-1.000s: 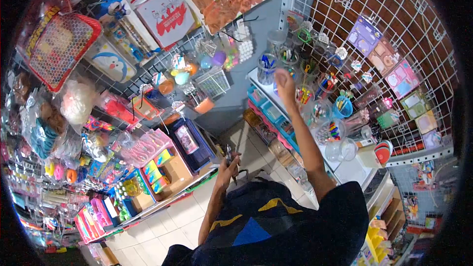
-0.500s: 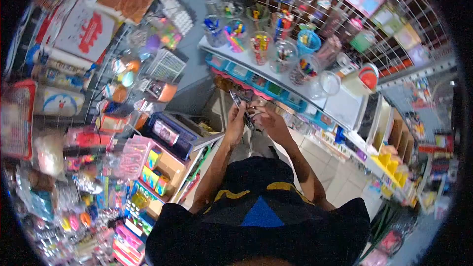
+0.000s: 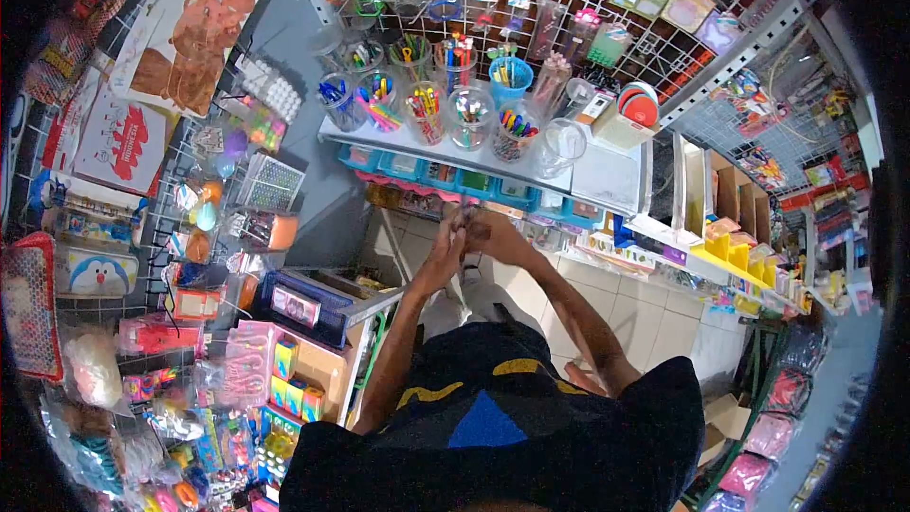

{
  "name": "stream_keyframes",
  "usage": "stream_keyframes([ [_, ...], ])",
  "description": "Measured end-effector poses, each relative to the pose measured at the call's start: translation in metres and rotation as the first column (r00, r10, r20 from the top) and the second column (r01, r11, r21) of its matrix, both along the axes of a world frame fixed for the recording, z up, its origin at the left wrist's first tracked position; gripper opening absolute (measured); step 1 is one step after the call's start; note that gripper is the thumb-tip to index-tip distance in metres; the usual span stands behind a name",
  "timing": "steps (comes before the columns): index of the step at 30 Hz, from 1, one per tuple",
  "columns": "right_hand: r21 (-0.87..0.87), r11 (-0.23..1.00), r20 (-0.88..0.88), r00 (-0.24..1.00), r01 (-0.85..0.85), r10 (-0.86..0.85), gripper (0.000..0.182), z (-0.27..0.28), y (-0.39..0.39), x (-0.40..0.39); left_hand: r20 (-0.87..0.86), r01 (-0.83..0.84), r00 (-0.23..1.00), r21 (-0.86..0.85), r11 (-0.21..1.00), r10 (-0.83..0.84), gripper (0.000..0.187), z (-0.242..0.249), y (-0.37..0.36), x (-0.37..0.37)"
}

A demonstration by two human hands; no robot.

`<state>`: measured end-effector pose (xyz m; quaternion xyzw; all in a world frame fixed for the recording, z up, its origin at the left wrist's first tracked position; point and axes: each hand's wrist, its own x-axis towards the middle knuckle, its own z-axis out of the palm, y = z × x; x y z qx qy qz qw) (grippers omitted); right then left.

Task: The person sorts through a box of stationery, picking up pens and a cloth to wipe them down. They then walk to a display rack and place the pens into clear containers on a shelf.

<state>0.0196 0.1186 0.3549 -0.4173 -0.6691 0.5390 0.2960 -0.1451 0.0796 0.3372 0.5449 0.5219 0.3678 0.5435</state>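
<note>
My left hand (image 3: pixel 444 254) and my right hand (image 3: pixel 500 237) meet in front of my body, just below the shelf edge. Their fingers are closed together around something small that the fingers mostly hide; its kind cannot be made out. Above the hands, the white shelf (image 3: pixel 599 176) carries clear cups of pens, among them a cup of blue pens (image 3: pixel 337 102), a cup of red and yellow pens (image 3: pixel 426 116) and a cup of markers (image 3: pixel 517 133). Under that shelf hangs a row of small blue bins (image 3: pixel 474 182), nearest to my fingertips.
On the left, a wire rack holds packaged goods, including a Doraemon pouch (image 3: pixel 98 275). A dark blue box (image 3: pixel 301 306) stands beside my left arm. Yellow trays (image 3: pixel 735 264) line the right shelf. Pale floor tiles (image 3: pixel 626 308) show below.
My view has turned, so the shelf and cups sit further left. The hands have come closer together, and the dark object with a silvery part seen between them is now mostly covered.
</note>
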Motion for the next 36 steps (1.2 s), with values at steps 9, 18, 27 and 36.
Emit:
stream_keyframes([
  [9, 0.391, 0.662, -0.045, 0.732, 0.64, -0.68, 0.021, -0.013, 0.125, 0.138, -0.299, -0.064, 0.953, -0.044, 0.997, 0.048, 0.05, -0.052, -0.041, -0.031],
  [18, 0.354, 0.546, -0.1, 0.612, 0.759, -0.785, 0.024, -0.024, 0.148, 0.155, -0.211, -0.069, 0.977, -0.207, 0.976, 0.024, 0.05, -0.097, -0.078, -0.035],
  [27, 0.396, 0.369, -0.292, 0.496, 0.841, -0.818, 0.023, -0.034, 0.147, 0.144, -0.081, 0.116, 0.987, -0.23, 0.966, -0.138, 0.057, -0.104, -0.061, -0.004],
  [36, 0.306, 0.353, -0.369, 0.452, 0.884, -0.812, 0.027, -0.04, 0.152, 0.14, -0.215, 0.099, 0.963, -0.279, 0.955, -0.162, 0.037, -0.11, -0.095, -0.009],
])
